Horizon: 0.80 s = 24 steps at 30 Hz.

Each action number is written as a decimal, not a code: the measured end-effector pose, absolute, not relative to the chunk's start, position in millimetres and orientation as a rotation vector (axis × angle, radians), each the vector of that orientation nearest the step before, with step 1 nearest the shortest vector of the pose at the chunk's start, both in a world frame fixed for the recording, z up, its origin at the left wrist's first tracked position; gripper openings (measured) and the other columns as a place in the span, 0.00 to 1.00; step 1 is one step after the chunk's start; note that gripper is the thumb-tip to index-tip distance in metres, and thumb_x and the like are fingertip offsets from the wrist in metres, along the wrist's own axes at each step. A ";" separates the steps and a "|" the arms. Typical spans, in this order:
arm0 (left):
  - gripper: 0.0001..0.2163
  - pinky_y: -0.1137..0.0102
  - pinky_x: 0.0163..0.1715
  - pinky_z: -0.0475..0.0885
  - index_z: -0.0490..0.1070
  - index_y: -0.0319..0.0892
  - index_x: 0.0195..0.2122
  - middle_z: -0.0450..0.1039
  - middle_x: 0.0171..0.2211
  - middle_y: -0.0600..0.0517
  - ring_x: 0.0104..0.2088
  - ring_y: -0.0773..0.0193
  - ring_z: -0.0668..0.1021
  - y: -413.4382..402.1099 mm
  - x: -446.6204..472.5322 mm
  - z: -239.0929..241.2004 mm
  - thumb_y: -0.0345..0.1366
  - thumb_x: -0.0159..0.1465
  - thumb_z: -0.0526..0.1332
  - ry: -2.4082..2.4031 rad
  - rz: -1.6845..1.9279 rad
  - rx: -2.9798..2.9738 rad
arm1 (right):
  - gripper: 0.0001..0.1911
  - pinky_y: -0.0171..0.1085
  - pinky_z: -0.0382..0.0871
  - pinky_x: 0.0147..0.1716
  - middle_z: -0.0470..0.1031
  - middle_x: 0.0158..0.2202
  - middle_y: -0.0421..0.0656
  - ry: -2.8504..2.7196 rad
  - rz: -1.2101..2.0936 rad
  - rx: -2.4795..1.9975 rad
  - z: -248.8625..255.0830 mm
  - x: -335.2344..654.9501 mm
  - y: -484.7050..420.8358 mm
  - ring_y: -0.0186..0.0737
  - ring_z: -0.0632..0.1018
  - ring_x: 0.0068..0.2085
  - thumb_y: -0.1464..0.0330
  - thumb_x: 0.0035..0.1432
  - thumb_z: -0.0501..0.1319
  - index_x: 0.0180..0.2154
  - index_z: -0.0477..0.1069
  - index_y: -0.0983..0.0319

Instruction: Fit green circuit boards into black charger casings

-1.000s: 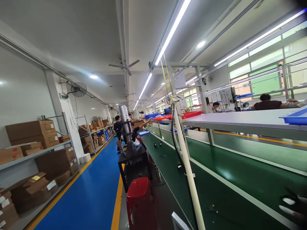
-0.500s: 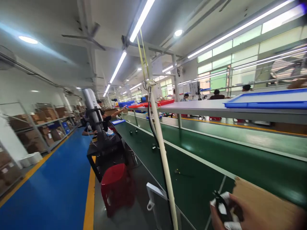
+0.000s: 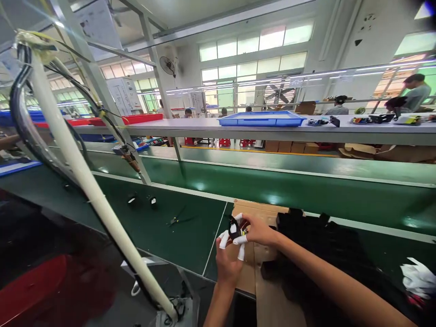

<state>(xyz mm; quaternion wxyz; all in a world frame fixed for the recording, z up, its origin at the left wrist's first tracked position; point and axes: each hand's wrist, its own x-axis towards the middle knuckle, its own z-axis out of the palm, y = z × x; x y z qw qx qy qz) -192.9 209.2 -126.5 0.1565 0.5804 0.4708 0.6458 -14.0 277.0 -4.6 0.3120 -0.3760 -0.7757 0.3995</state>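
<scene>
Between the fingertips of both hands is a small black plastic part (image 3: 233, 227) with a white patch. My left hand (image 3: 229, 263) pinches it from below, and my right hand (image 3: 260, 230) grips its right side. White finger covers sit on several fingertips. Beneath the hands lies a flat piece of cardboard (image 3: 248, 268) on the green worktop (image 3: 194, 245). A heap of black pieces (image 3: 320, 254), too dark to make out singly, rests to the right, partly behind my right forearm.
Pliers (image 3: 175, 220) and two small black parts (image 3: 152, 200) lie to the left. A pale pole (image 3: 98, 200) with cables rises at left front, near a red stool (image 3: 37, 290). The raised shelf holds a blue tray (image 3: 260, 119). Crumpled white material (image 3: 418, 277) lies far right.
The view has swung right, away from the aisle and onto the bench. Both hands and the black heap now show; before, part of a hand with the black part was at the lower right.
</scene>
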 end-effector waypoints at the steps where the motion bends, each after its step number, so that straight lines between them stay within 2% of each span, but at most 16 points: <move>1: 0.26 0.52 0.52 0.88 0.73 0.43 0.63 0.82 0.56 0.38 0.48 0.48 0.90 209.7 -192.5 -127.7 0.41 0.65 0.73 1.360 1.851 1.693 | 0.20 0.47 0.82 0.48 0.84 0.43 0.43 -2.065 1.054 -0.992 -5.3 -14.1 279.0 0.44 0.84 0.42 0.53 0.68 0.77 0.48 0.81 0.62; 4: 0.24 0.52 0.53 0.88 0.74 0.44 0.62 0.82 0.55 0.41 0.51 0.47 0.90 212.3 -191.2 -126.8 0.43 0.67 0.72 1.408 1.850 1.749 | 0.24 0.44 0.81 0.44 0.85 0.41 0.42 -2.115 1.047 -0.996 -7.6 -14.1 281.3 0.42 0.83 0.39 0.53 0.59 0.83 0.47 0.82 0.62; 7: 0.17 0.52 0.52 0.87 0.78 0.46 0.55 0.82 0.50 0.44 0.50 0.47 0.89 215.2 -191.3 -121.3 0.44 0.68 0.72 1.434 1.827 1.767 | 0.26 0.40 0.78 0.39 0.84 0.38 0.41 -2.172 1.017 -1.034 -6.4 -13.2 283.5 0.41 0.82 0.36 0.53 0.53 0.86 0.44 0.84 0.62; 9: 0.17 0.49 0.53 0.86 0.78 0.46 0.53 0.82 0.49 0.44 0.49 0.44 0.89 219.1 -192.2 -119.0 0.46 0.67 0.73 1.436 1.799 1.761 | 0.21 0.39 0.79 0.38 0.83 0.36 0.40 -2.214 1.000 -1.081 -2.5 -11.4 293.9 0.39 0.81 0.35 0.53 0.60 0.83 0.41 0.84 0.62; 11: 0.26 0.44 0.55 0.84 0.76 0.46 0.58 0.81 0.51 0.44 0.48 0.42 0.88 226.6 -193.3 -120.6 0.49 0.62 0.76 1.414 1.753 1.753 | 0.17 0.41 0.82 0.41 0.84 0.38 0.40 -2.214 0.982 -1.165 4.1 -4.0 318.3 0.40 0.84 0.37 0.55 0.69 0.77 0.43 0.83 0.63; 12: 0.33 0.41 0.55 0.83 0.74 0.45 0.62 0.81 0.52 0.44 0.48 0.39 0.88 231.7 -193.7 -122.8 0.50 0.59 0.78 1.415 1.721 1.745 | 0.16 0.43 0.84 0.43 0.84 0.40 0.41 -2.178 0.949 -1.239 8.4 3.3 335.3 0.41 0.85 0.39 0.56 0.72 0.75 0.45 0.82 0.63; 13: 0.35 0.40 0.53 0.83 0.73 0.45 0.62 0.81 0.51 0.44 0.48 0.36 0.88 237.1 -193.9 -125.4 0.52 0.57 0.78 1.457 1.648 1.746 | 0.15 0.45 0.85 0.47 0.85 0.44 0.42 -2.127 0.907 -1.318 13.2 13.5 354.0 0.43 0.86 0.43 0.57 0.74 0.73 0.48 0.82 0.63; 15: 0.30 0.43 0.45 0.85 0.75 0.46 0.57 0.80 0.53 0.43 0.48 0.34 0.86 246.9 -193.6 -129.9 0.54 0.57 0.74 1.599 1.441 1.787 | 0.15 0.49 0.85 0.51 0.84 0.52 0.46 -1.978 0.813 -1.487 23.0 39.6 390.3 0.46 0.86 0.49 0.58 0.76 0.72 0.54 0.80 0.63; 17: 0.24 0.45 0.43 0.85 0.77 0.47 0.52 0.78 0.54 0.42 0.49 0.34 0.85 252.0 -192.6 -130.7 0.55 0.60 0.69 1.652 1.304 1.845 | 0.17 0.51 0.86 0.53 0.83 0.57 0.48 -1.827 0.743 -1.599 29.5 64.3 416.7 0.48 0.86 0.52 0.59 0.77 0.71 0.59 0.79 0.62; 21: 0.22 0.40 0.58 0.81 0.79 0.46 0.55 0.77 0.51 0.42 0.55 0.35 0.83 243.1 -189.7 -121.7 0.52 0.65 0.69 1.519 1.346 1.880 | 0.19 0.52 0.86 0.53 0.82 0.58 0.48 -1.701 0.749 -1.589 21.3 68.7 437.2 0.49 0.85 0.53 0.58 0.77 0.71 0.61 0.78 0.62; 24: 0.22 0.43 0.60 0.82 0.81 0.45 0.58 0.80 0.56 0.39 0.58 0.37 0.85 230.9 -188.2 -118.1 0.48 0.66 0.70 1.570 1.325 1.909 | 0.18 0.49 0.86 0.50 0.82 0.56 0.48 -1.777 0.883 -1.421 1.0 23.9 448.0 0.47 0.86 0.50 0.59 0.77 0.71 0.59 0.78 0.62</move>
